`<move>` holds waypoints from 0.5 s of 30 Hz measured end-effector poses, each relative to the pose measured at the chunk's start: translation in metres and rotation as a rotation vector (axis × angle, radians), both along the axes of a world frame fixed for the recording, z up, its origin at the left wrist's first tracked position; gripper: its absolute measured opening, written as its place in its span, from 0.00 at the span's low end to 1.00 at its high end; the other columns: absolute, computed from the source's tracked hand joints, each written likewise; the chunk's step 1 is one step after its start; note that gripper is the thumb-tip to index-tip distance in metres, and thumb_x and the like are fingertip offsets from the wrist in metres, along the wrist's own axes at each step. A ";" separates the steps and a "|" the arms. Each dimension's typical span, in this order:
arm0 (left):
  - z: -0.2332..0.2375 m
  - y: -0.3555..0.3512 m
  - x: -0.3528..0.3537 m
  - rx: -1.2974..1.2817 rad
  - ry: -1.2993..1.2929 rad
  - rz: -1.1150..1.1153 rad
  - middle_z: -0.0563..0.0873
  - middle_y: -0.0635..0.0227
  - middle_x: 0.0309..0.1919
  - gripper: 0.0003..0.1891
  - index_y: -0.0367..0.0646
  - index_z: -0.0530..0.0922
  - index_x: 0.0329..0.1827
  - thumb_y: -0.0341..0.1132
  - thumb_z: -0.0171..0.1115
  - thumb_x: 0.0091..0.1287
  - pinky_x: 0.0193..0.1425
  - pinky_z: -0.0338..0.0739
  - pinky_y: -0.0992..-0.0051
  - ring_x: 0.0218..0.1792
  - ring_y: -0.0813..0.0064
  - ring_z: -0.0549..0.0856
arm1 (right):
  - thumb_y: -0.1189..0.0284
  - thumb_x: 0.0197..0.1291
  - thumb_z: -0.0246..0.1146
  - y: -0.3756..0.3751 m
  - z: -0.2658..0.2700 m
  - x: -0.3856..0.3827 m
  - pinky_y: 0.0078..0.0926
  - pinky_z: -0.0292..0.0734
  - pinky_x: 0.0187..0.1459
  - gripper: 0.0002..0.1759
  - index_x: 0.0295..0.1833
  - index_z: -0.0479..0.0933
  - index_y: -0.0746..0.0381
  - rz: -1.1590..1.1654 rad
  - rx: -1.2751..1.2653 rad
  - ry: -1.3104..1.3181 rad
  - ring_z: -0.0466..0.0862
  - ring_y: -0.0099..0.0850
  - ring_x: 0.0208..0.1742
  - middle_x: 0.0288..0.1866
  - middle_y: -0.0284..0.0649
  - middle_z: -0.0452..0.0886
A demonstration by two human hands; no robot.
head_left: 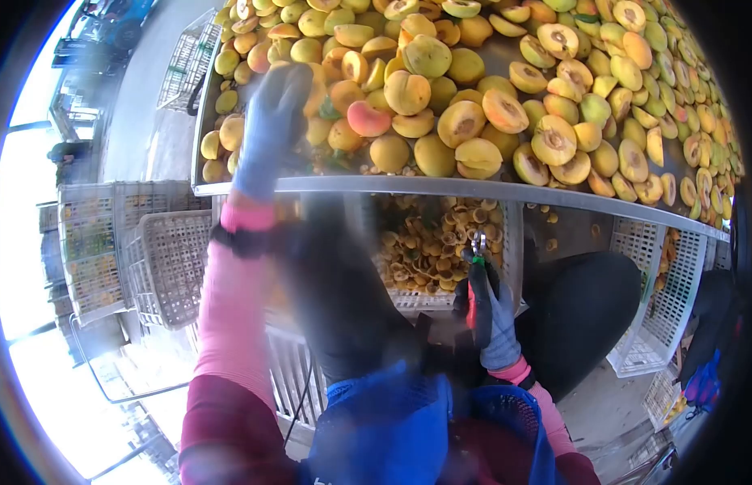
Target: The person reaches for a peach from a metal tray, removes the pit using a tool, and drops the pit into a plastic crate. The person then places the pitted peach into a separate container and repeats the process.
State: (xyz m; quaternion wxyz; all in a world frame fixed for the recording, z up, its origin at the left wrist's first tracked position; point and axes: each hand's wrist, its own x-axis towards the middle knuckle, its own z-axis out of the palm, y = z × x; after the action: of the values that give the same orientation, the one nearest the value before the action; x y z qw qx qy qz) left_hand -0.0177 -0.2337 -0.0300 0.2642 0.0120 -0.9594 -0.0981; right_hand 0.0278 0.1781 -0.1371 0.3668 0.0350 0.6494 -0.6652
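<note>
We see the left hand (280, 109) blurred over the fruit (553, 139) at the left end of the worktop (440, 187); its fingers smear, so we cannot tell whether they hold anything. The right hand (497, 323) has its fingers wrapped around red-handled pliers (472, 305), partly hiding the grips. Past the top of our view, the heap is cut off. A gap lies between the pliers' tip and the worktop's near rim, with a crate (424, 300) of halves behind. The pliers' long axis runs away from us, metal tip toward that rim.
</note>
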 end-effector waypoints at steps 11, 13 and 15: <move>0.012 0.249 0.065 1.521 -0.140 0.234 0.81 0.64 0.38 0.19 0.35 0.76 0.49 0.43 0.44 0.76 0.43 0.75 0.79 0.39 0.79 0.80 | 0.75 0.64 0.58 -0.020 0.089 -0.001 0.29 0.74 0.36 0.15 0.55 0.70 0.68 0.294 0.162 1.096 0.80 0.37 0.36 0.41 0.46 0.79; 0.004 0.266 0.071 1.515 -0.042 0.300 0.81 0.63 0.40 0.20 0.34 0.75 0.50 0.44 0.44 0.77 0.46 0.76 0.78 0.40 0.76 0.80 | 0.72 0.63 0.58 -0.021 0.100 0.001 0.37 0.72 0.32 0.11 0.48 0.71 0.65 0.212 0.124 0.972 0.79 0.45 0.31 0.34 0.50 0.77; 0.009 0.277 0.074 1.477 0.005 0.335 0.81 0.62 0.41 0.21 0.34 0.75 0.51 0.45 0.44 0.77 0.47 0.76 0.77 0.41 0.76 0.80 | 0.71 0.63 0.58 -0.023 0.111 0.004 0.40 0.71 0.30 0.09 0.44 0.71 0.64 0.145 0.113 0.920 0.78 0.48 0.27 0.28 0.51 0.76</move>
State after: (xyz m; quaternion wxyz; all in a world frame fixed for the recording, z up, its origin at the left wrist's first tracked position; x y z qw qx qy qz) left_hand 0.0562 0.0436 -0.0207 0.2009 0.3311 -0.6292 -0.6739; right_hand 0.0321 0.1549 -0.0261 0.0839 -0.2890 0.7806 -0.5478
